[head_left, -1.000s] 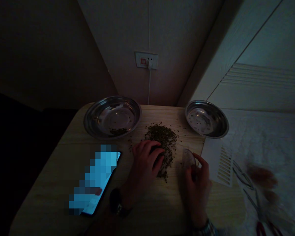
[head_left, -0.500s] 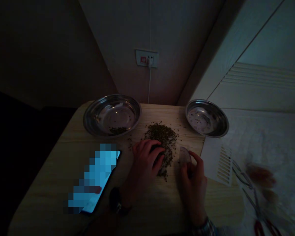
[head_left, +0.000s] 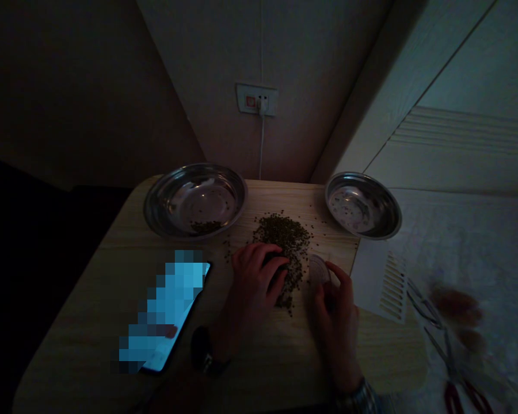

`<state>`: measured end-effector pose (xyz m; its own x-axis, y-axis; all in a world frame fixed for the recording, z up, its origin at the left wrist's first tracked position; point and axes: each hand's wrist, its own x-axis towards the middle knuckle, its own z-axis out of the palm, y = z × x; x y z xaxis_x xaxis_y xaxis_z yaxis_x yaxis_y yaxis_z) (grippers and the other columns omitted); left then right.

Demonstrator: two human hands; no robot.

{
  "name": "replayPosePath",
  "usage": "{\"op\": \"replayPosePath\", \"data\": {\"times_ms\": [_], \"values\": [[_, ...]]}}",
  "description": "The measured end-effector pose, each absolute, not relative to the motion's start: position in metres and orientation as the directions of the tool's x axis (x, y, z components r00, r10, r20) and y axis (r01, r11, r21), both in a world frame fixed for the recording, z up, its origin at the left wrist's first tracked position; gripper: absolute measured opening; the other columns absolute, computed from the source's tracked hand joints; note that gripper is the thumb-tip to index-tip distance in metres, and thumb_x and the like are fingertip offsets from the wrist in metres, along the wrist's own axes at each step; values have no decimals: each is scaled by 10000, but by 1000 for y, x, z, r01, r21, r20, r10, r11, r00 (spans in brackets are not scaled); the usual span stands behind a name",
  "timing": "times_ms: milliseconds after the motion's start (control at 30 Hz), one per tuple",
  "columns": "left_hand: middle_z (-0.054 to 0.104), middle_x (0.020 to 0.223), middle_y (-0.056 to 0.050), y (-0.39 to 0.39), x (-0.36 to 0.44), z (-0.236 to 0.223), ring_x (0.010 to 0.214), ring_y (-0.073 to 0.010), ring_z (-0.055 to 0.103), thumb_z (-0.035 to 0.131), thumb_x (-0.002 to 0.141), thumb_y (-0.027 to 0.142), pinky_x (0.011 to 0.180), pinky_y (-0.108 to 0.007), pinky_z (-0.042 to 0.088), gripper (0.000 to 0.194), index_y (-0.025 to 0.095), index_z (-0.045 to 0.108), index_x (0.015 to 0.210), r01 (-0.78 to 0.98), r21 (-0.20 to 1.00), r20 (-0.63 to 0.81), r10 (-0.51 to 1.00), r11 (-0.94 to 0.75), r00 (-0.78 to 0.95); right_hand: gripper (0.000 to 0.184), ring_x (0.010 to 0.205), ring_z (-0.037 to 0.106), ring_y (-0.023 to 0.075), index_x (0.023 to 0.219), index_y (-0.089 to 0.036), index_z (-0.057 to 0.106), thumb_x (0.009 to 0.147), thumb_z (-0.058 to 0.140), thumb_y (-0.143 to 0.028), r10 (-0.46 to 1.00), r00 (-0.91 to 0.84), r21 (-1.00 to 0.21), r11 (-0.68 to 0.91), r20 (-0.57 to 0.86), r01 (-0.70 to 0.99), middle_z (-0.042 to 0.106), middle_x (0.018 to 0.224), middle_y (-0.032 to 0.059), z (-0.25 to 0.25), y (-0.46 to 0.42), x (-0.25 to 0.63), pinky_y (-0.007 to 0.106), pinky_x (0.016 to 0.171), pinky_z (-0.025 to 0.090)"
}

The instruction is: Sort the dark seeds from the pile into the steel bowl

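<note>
A pile of small dark greenish grains (head_left: pixel 284 233) lies spread on the wooden table. My left hand (head_left: pixel 254 279), a dark watch on its wrist, rests at the pile's left side with curved fingers apart. Its fingertips reach among the grains, and nothing is visibly held. Right of the pile, my right hand (head_left: pixel 339 310) grips a clear round lid-like disc (head_left: pixel 318 269) between thumb and fingers. The disc is tilted, with its far edge near the grains. Behind my left hand stands a wide steel bowl (head_left: pixel 216 204) with some grains in it. A smaller steel bowl (head_left: pixel 354 208) is at the back right.
A lit phone (head_left: pixel 168 322) lies at the left. On the right are a white slotted plastic sheet (head_left: pixel 377 276), red-handled scissors (head_left: pixel 453 368) and a blurred brownish thing (head_left: pixel 455 305) on a white cloth. A wall socket (head_left: pixel 256 99) with a plugged-in cable is behind the table.
My right hand has moved left with the clear disc, closer to the pile. My left hand has stayed in place beside the grains.
</note>
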<state>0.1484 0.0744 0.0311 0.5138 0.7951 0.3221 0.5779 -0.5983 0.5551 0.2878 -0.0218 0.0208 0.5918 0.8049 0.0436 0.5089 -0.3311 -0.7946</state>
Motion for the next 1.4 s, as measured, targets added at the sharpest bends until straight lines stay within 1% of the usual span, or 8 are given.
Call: {"op": "replayPosePath", "data": {"times_ms": [233, 400, 633, 800, 1067, 1200, 1400], "values": [[574, 1145, -40, 74, 149, 31, 1109, -238, 476, 568, 867, 165, 968, -447, 333, 183, 240, 630, 1021, 583, 556, 314, 800, -592, 512, 393, 526, 548, 111, 1276, -220, 465, 884, 484, -253, 816, 575, -791, -313, 59, 525, 587, 648, -51, 21, -21, 288, 204, 516, 411], [574, 1137, -37, 74, 149, 32, 1104, -235, 476, 578, 859, 159, 968, -443, 331, 184, 239, 632, 1015, 583, 558, 315, 801, -590, 510, 390, 502, 522, 99, 1273, -241, 460, 885, 492, -244, 817, 574, -794, -310, 58, 523, 554, 618, -69, 21, -22, 288, 190, 501, 398], [575, 1135, -46, 75, 149, 32, 1099, -240, 474, 570, 862, 161, 956, -446, 337, 179, 237, 634, 1012, 581, 557, 318, 798, -594, 512, 396, 488, 522, 102, 1273, -248, 458, 881, 508, -241, 810, 585, -795, -330, 39, 510, 554, 612, -73, 19, -21, 289, 193, 481, 392], [573, 1144, -44, 75, 148, 31, 1105, -239, 473, 566, 866, 170, 969, -448, 328, 183, 240, 632, 1022, 584, 552, 311, 797, -595, 518, 395, 540, 557, 112, 1277, -242, 461, 883, 501, -244, 812, 581, -796, -317, 52, 515, 593, 667, -52, 18, -21, 289, 205, 516, 415], [574, 1145, -47, 75, 148, 32, 1110, -244, 470, 566, 866, 170, 968, -457, 330, 179, 239, 632, 1018, 586, 551, 315, 798, -594, 513, 401, 531, 559, 118, 1274, -230, 465, 875, 503, -248, 792, 608, -798, -339, 44, 498, 594, 647, -49, 19, -21, 289, 206, 498, 411], [576, 1143, -45, 75, 148, 32, 1102, -244, 470, 571, 864, 170, 961, -458, 332, 181, 242, 633, 1018, 583, 555, 317, 798, -594, 512, 401, 554, 577, 123, 1275, -231, 462, 877, 500, -252, 789, 613, -803, -337, 45, 492, 614, 672, -42, 20, -22, 289, 215, 518, 426], [576, 1141, -42, 74, 148, 32, 1106, -238, 471, 571, 864, 160, 957, -449, 332, 185, 243, 633, 1017, 580, 559, 321, 799, -593, 508, 408, 523, 552, 115, 1280, -256, 459, 876, 514, -242, 801, 598, -796, -336, 41, 504, 581, 633, -64, 18, -21, 289, 205, 504, 410]]}}
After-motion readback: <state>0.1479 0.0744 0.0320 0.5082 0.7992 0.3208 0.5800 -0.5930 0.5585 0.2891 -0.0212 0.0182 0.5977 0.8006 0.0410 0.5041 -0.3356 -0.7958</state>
